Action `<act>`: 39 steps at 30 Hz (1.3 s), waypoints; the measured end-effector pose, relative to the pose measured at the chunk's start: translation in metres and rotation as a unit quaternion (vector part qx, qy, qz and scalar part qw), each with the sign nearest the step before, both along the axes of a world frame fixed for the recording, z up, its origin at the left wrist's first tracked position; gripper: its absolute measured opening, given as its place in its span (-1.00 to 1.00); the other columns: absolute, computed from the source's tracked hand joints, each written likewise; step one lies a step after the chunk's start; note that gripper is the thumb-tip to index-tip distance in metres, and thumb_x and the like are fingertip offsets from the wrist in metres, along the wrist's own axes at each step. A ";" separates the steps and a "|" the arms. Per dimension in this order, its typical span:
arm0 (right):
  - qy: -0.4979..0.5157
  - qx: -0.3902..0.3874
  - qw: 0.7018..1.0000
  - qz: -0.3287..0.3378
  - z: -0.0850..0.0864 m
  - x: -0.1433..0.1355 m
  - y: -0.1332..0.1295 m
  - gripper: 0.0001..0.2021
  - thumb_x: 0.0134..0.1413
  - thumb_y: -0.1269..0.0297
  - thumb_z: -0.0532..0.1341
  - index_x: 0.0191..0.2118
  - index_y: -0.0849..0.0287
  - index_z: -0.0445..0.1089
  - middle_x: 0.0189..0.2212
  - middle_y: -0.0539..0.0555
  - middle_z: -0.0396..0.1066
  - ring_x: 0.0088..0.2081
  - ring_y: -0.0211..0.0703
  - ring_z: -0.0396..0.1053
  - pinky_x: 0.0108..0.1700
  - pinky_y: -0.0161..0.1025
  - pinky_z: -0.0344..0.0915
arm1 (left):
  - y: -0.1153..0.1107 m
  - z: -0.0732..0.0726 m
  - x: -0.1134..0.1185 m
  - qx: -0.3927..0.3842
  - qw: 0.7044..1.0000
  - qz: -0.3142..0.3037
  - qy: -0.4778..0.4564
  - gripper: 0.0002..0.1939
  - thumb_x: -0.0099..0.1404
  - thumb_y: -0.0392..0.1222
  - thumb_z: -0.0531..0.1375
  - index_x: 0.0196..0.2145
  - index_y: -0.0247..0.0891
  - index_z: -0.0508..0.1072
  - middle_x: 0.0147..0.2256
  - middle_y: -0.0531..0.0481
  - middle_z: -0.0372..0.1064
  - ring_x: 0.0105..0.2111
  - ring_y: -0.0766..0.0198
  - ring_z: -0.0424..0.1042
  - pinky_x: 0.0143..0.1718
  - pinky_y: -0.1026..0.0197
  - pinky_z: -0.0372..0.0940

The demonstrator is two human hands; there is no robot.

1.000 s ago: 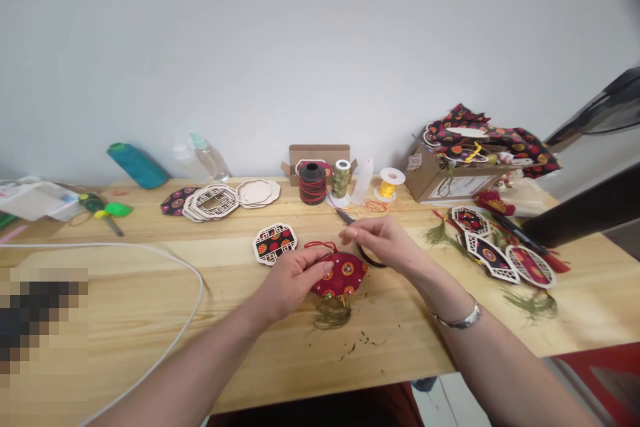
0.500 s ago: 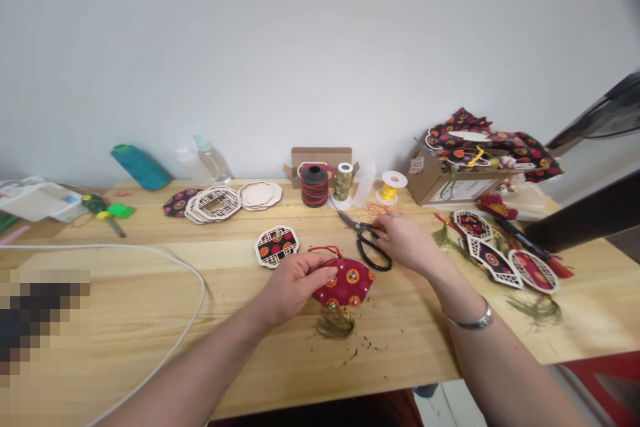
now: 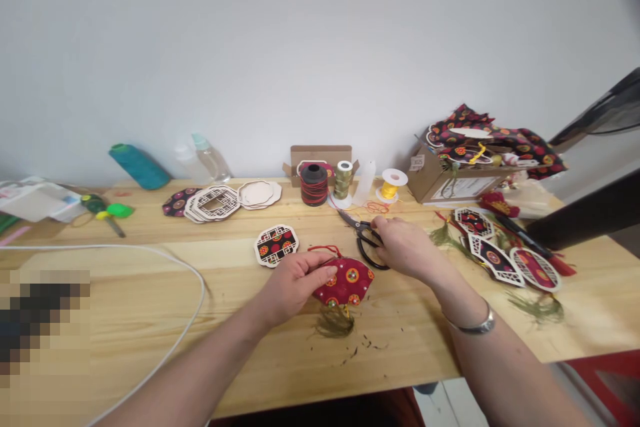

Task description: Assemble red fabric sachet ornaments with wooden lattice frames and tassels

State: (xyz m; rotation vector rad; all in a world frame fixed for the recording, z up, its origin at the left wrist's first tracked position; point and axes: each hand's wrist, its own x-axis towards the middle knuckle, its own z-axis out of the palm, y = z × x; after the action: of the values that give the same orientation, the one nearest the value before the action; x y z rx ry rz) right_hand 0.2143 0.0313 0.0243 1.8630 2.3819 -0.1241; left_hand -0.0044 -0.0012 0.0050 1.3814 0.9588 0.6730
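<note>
Between thumb and fingers, my left hand (image 3: 295, 283) grips a red fan-shaped fabric piece (image 3: 345, 282) with flower patterns and small beads. A red cord loop lies at its top, and a green tassel (image 3: 336, 322) hangs from its lower edge. My right hand (image 3: 403, 245) is closed on the handles of black scissors (image 3: 369, 240), whose tips point up and left on the table. A wood-framed patterned ornament (image 3: 276, 245) rests just beyond my left hand.
Along the wall stand thread spools (image 3: 314, 185), bottles and a cardboard box (image 3: 453, 183) heaped with fabric. Framed ornaments (image 3: 535, 268) lie at the right. A white cable (image 3: 200, 280) curves across the left. Wooden frames (image 3: 214, 203) are stacked at the back left.
My right hand has moved slightly down over the scissor handles and covers more of them. My left hand and the red piece are nearly unchanged.
</note>
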 end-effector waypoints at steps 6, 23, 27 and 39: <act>0.003 -0.006 1.000 0.005 0.001 -0.001 -0.002 -0.75 -0.05 0.44 0.09 -0.18 0.29 0.33 -0.30 0.26 0.51 -0.28 0.01 0.46 -0.38 -0.23 0.14 | 0.002 -0.004 -0.002 -0.021 0.999 0.030 -0.027 -0.73 0.24 -0.10 0.19 -0.21 -0.30 0.57 -0.30 -0.05 0.51 -0.37 0.29 0.44 -0.32 0.30 0.36; 0.236 -0.120 0.962 0.062 0.006 0.036 -0.081 -0.67 -0.13 0.57 0.10 -0.17 0.17 0.29 -0.22 0.09 0.41 -0.21 -0.16 0.37 -0.16 -0.24 0.27 | 0.010 -0.001 -0.010 -0.098 0.973 0.134 -0.158 -0.64 0.08 -0.13 0.35 -0.15 -0.28 0.57 -0.31 -0.07 0.55 -0.42 0.31 0.49 -0.38 0.30 0.43; 0.246 -0.114 0.960 0.070 -0.001 0.041 -0.077 -0.66 -0.10 0.58 0.11 -0.15 0.17 0.31 -0.20 0.09 0.40 -0.17 -0.15 0.36 -0.12 -0.22 0.28 | 0.000 0.014 -0.007 -0.120 0.980 0.105 -0.117 -0.64 0.10 -0.09 0.34 -0.14 -0.28 0.57 -0.35 -0.08 0.55 -0.46 0.33 0.48 -0.43 0.32 0.42; 0.286 0.048 0.957 -0.014 0.015 0.040 -0.017 -0.79 0.17 0.34 0.11 -0.37 0.19 0.49 -0.37 0.09 0.50 -0.31 -0.16 0.43 -0.22 -0.26 0.29 | -0.002 -0.018 -0.010 -0.120 0.974 0.125 -0.147 -0.60 0.12 -0.08 0.34 -0.09 -0.26 0.55 -0.25 -0.07 0.56 -0.33 0.25 0.51 -0.27 0.22 0.44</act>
State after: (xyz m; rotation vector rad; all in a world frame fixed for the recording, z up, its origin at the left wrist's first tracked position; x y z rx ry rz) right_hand 0.2540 0.0143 0.0391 2.1353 2.7540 -0.6427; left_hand -0.0145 -0.0037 -0.0128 0.9260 0.9476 0.8906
